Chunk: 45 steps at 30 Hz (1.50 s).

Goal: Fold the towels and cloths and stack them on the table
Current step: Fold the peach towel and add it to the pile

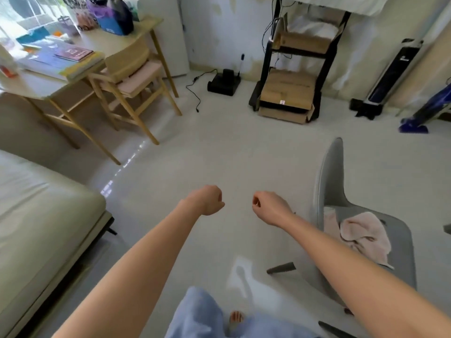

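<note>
A crumpled pale pink towel (361, 236) lies on the seat of a grey chair (328, 181) at the right. Both my arms stretch forward over the bare floor. My left hand (210, 200) is curled into a fist and holds nothing. My right hand (268, 207) is also curled with nothing in it, a little left of the chair and apart from the towel. A wooden table (29, 86) stands at the far left, covered with books and bags.
A wooden chair (129, 76) with a pink cushion is tucked by the table. A pale sofa (41, 215) fills the left edge. A black rack with cardboard boxes (290, 91), a charger and cable (223, 81) and vacuum cleaners (390, 79) line the far wall.
</note>
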### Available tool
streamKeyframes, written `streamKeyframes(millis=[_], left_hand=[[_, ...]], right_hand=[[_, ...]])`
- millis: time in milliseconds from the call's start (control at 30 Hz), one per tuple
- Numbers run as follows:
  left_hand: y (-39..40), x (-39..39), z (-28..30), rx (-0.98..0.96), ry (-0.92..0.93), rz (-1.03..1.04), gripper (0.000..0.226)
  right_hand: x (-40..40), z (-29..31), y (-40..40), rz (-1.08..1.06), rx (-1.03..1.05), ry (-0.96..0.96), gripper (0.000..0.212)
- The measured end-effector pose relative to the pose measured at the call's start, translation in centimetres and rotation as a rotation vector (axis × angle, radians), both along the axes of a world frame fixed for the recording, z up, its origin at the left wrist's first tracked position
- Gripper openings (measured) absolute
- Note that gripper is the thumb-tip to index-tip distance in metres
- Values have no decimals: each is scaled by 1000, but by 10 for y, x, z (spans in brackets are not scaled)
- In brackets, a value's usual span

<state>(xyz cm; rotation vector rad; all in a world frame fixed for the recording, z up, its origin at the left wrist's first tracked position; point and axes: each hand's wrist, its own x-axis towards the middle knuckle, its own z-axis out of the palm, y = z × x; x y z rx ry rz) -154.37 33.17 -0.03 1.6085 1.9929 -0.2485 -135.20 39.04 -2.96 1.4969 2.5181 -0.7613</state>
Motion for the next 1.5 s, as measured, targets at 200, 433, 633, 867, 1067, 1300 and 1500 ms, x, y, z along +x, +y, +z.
streamKeyframes(millis=[200,433,633,867,1067,1300,1500], left_hand=[[131,-60,-16,-4,15,-103,31],[301,-121,-18,-65,113,-363,34],[452,-112,-5,-98,172,-617,32],[592,-5,-4,-40,123,-886,29],[689,140,-3,-10,76,-1144,28],[744,287,-16,-27,124,-1511,31],[742,421,-36,-48,117,-1937,31]], right_hand=[[-46,-8,118,-115,11,-27,17],[-86,-14,250,-371,-12,-57,16],[-75,2,348,-651,9,-14,14],[0,-1,436,-974,58,26,22],[108,-21,480,-1266,-31,-11,24],[183,-43,456,-1526,-271,-65,18],[226,-43,430,-1948,-390,-85,20]])
